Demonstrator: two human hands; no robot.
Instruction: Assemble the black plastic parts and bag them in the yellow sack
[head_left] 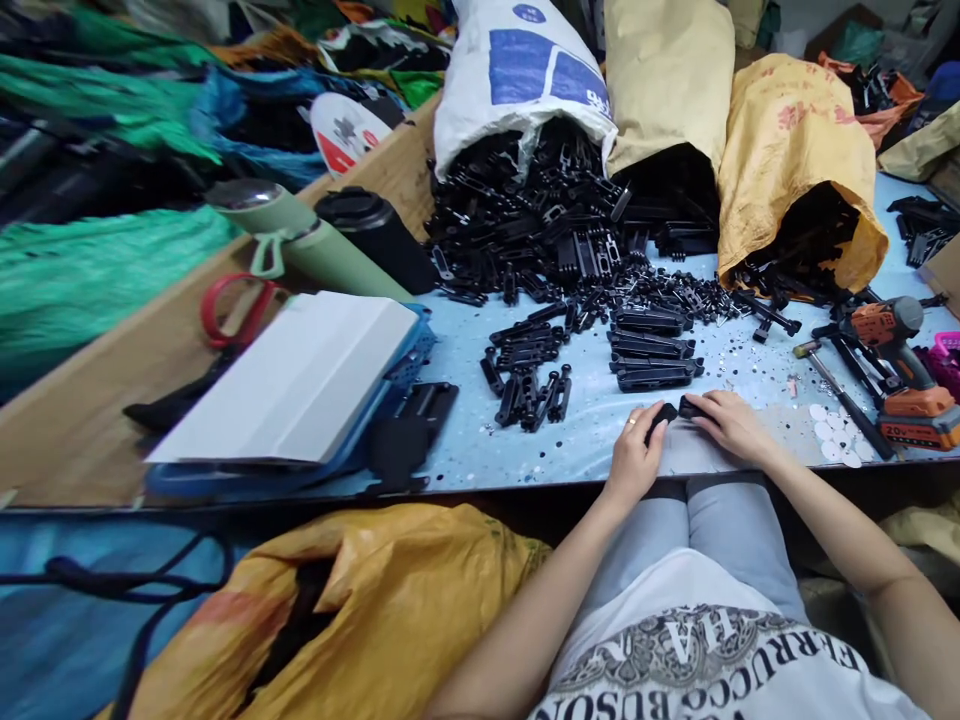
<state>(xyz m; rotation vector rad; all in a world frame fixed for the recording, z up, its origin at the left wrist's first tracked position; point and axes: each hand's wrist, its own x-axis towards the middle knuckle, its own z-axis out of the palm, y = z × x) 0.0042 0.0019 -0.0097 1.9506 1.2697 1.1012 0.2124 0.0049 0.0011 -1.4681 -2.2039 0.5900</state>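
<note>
At the table's front edge my left hand [636, 450] is closed around a small black plastic part [661, 424]. Close beside it, my right hand [729, 425] grips another black plastic part [691, 407], largely covered by the fingers. A narrow gap separates the two parts. Just beyond my hands lies a short row of long black parts [652, 350]. To their left are smaller black link-like pieces [534, 395] in loose groups. A grey plate or sheet [694, 450] lies under my hands.
Sacks spill black parts [525, 210] at the back. A cordless drill [900, 370], a hammer [844, 400] and white discs [838, 435] lie at right. A white folded board [292, 380], scissors [236, 310] and a green tumbler [315, 240] are at left, by a wooden side board [75, 430].
</note>
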